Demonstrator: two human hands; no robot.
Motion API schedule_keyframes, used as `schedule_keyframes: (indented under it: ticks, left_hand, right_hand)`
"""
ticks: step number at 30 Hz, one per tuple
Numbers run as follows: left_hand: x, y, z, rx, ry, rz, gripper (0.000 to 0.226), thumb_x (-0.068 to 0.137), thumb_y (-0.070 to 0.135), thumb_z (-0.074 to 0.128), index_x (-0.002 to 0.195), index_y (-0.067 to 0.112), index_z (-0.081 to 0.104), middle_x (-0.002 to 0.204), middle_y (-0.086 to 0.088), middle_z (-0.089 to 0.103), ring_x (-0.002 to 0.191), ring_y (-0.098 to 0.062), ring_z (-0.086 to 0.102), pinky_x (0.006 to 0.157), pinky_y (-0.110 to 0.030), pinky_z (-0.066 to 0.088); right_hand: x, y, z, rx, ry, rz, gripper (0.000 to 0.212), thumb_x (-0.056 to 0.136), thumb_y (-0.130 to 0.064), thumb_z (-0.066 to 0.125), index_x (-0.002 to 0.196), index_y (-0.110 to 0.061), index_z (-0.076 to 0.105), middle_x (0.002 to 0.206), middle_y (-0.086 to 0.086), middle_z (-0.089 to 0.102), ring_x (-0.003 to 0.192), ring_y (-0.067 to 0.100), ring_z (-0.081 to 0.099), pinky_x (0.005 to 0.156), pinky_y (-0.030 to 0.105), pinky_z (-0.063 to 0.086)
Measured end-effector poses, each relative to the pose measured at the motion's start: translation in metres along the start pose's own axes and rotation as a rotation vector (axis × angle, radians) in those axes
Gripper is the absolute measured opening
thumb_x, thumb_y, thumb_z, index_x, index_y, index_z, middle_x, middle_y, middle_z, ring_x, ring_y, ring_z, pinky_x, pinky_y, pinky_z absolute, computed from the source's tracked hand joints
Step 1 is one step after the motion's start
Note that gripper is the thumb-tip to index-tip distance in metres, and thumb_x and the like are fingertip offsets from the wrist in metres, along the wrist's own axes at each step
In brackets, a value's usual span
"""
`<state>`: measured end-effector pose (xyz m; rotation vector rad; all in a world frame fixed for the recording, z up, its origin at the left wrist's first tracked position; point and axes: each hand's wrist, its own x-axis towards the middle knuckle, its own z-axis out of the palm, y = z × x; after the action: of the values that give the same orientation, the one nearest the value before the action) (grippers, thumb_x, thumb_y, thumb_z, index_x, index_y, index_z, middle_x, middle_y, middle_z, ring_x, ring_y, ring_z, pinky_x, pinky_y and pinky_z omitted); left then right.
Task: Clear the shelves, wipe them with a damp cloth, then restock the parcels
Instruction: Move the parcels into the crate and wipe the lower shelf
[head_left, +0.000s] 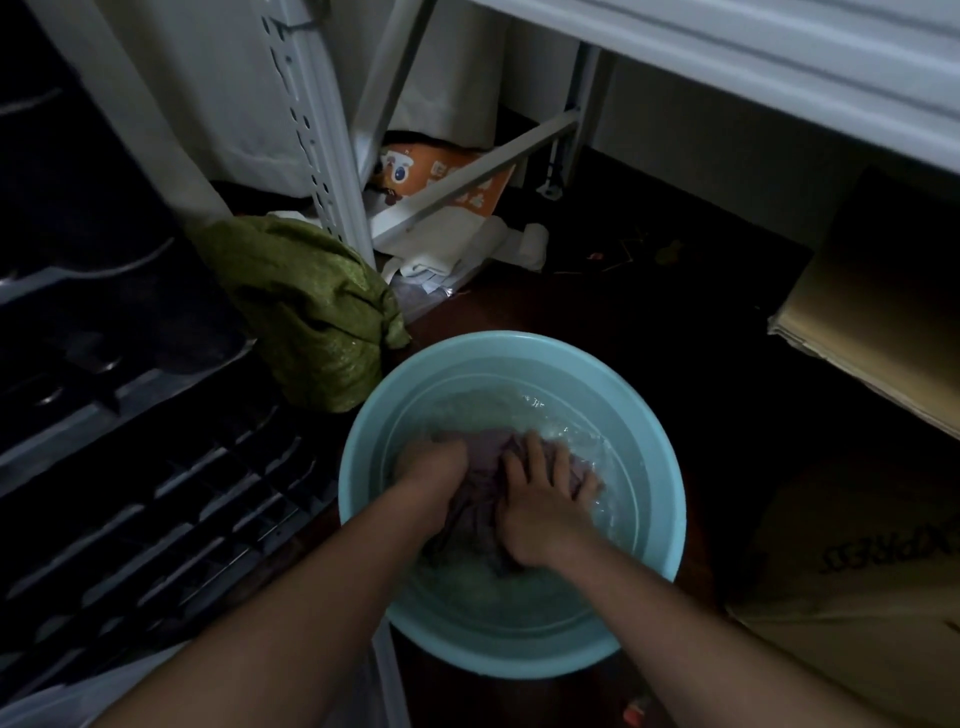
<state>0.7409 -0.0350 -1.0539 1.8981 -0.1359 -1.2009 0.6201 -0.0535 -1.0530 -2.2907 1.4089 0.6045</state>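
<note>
A light blue basin (519, 353) with water stands on the dark floor, low in the middle of the view. A purple cloth (480, 506) lies bunched in the water. My left hand (434, 460) is curled into the cloth's left side and grips it. From the right, my right hand (540, 499) lies over the cloth, its fingers bent down around the fabric. The white metal shelf (779, 57) runs across the upper right, its underside and one edge in view.
A green sack (311, 312) leans against the white shelf post (322, 156) left of the basin. An orange and white bag (447, 182) lies behind the post. Cardboard boxes (883, 322) sit at the right. Dark slatted crates (130, 467) fill the left.
</note>
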Motion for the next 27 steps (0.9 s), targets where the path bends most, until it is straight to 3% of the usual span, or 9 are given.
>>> schedule_keyframes:
  ticks: [3, 8, 11, 14, 17, 19, 21, 23, 27]
  left_hand:
    - [-0.023, 0.010, 0.000, 0.248, 0.174, 0.126, 0.050, 0.085, 0.031, 0.050, 0.125, 0.000, 0.052, 0.126, -0.020, 0.057, 0.115, -0.038, 0.055, 0.099, -0.044, 0.046]
    - [-0.027, 0.005, 0.005, 0.552, 0.084, 0.092, 0.047, 0.096, 0.034, 0.041, 0.141, 0.020, 0.038, 0.151, -0.018, 0.020, 0.137, -0.037, 0.023, 0.114, -0.041, 0.020]
    - [-0.025, 0.001, 0.012, 0.109, -0.129, -0.081, 0.059, 0.091, 0.062, 0.034, 0.125, 0.021, 0.059, 0.144, -0.017, 0.043, 0.129, -0.031, 0.043, 0.113, -0.041, 0.032]
    - [-0.034, 0.013, 0.008, -0.192, -0.254, -0.255, 0.060, 0.097, 0.057, 0.032, 0.103, 0.008, 0.066, 0.102, -0.019, 0.069, 0.090, -0.030, 0.065, 0.084, -0.038, 0.052]
    - [-0.044, 0.023, -0.004, -0.244, -0.412, -0.254, 0.054, 0.097, 0.052, 0.033, 0.079, 0.010, 0.061, 0.058, -0.016, 0.065, 0.048, -0.022, 0.062, 0.045, -0.022, 0.048]
    - [-0.056, 0.029, -0.007, -0.242, -0.447, -0.187, 0.037, 0.092, 0.035, 0.043, 0.062, 0.012, 0.048, 0.039, -0.010, 0.049, 0.029, -0.016, 0.047, 0.039, -0.011, 0.036]
    - [-0.062, 0.031, -0.006, -0.236, -0.456, -0.148, 0.029, 0.083, 0.029, 0.051, 0.058, 0.014, 0.044, 0.038, -0.007, 0.044, 0.028, -0.016, 0.042, 0.042, -0.012, 0.031]
    - [-0.064, 0.029, -0.002, -0.224, -0.444, -0.140, 0.036, 0.092, 0.031, 0.046, 0.060, 0.014, 0.048, 0.040, -0.009, 0.046, 0.031, -0.017, 0.045, 0.040, -0.013, 0.033]
    - [-0.062, 0.022, -0.005, -0.122, -0.370, -0.128, 0.035, 0.100, 0.019, 0.044, 0.074, 0.005, 0.061, 0.068, -0.018, 0.059, 0.058, -0.024, 0.058, 0.060, -0.030, 0.049]
  right_hand:
    - [0.009, 0.010, -0.006, -0.025, -0.027, -0.081, 0.067, 0.100, -0.038, 0.034, 0.155, -0.025, -0.002, 0.161, 0.001, -0.022, 0.147, 0.032, -0.021, 0.116, 0.056, -0.007]
    - [0.001, 0.002, -0.020, 0.154, 0.205, 0.081, 0.061, 0.094, -0.016, 0.049, 0.146, -0.032, 0.021, 0.147, 0.006, 0.015, 0.136, 0.037, 0.020, 0.103, 0.047, 0.038]
    - [0.001, -0.009, -0.024, 0.857, 0.129, 0.077, 0.029, 0.092, -0.023, 0.054, 0.120, -0.018, 0.060, 0.128, 0.011, 0.048, 0.114, 0.029, 0.053, 0.094, 0.027, 0.044]
    - [-0.007, -0.021, -0.033, 1.383, 0.047, 0.031, 0.022, 0.083, -0.036, 0.062, 0.087, -0.016, 0.069, 0.090, 0.008, 0.073, 0.090, 0.025, 0.069, 0.084, 0.037, 0.055]
    - [-0.020, -0.027, -0.043, 1.411, 0.159, -0.106, 0.015, 0.083, -0.026, 0.068, 0.073, -0.016, 0.064, 0.064, 0.006, 0.067, 0.066, 0.022, 0.067, 0.063, 0.031, 0.053]
    - [-0.028, -0.030, -0.051, 1.359, 0.234, -0.169, 0.023, 0.086, -0.022, 0.068, 0.067, -0.017, 0.056, 0.050, 0.001, 0.056, 0.049, 0.016, 0.056, 0.047, 0.020, 0.042]
    - [-0.031, -0.031, -0.052, 1.251, 0.333, -0.200, 0.032, 0.088, -0.025, 0.067, 0.061, -0.016, 0.052, 0.048, -0.002, 0.053, 0.049, 0.011, 0.052, 0.048, 0.022, 0.039]
    - [-0.032, -0.030, -0.052, 1.138, 0.435, -0.197, 0.038, 0.092, -0.030, 0.062, 0.060, -0.010, 0.054, 0.053, 0.004, 0.057, 0.055, 0.014, 0.055, 0.055, 0.029, 0.042]
    - [-0.023, -0.012, -0.050, 0.839, 0.450, -0.098, 0.038, 0.099, -0.034, 0.045, 0.075, -0.013, 0.066, 0.085, 0.010, 0.070, 0.086, 0.027, 0.063, 0.073, 0.034, 0.046]
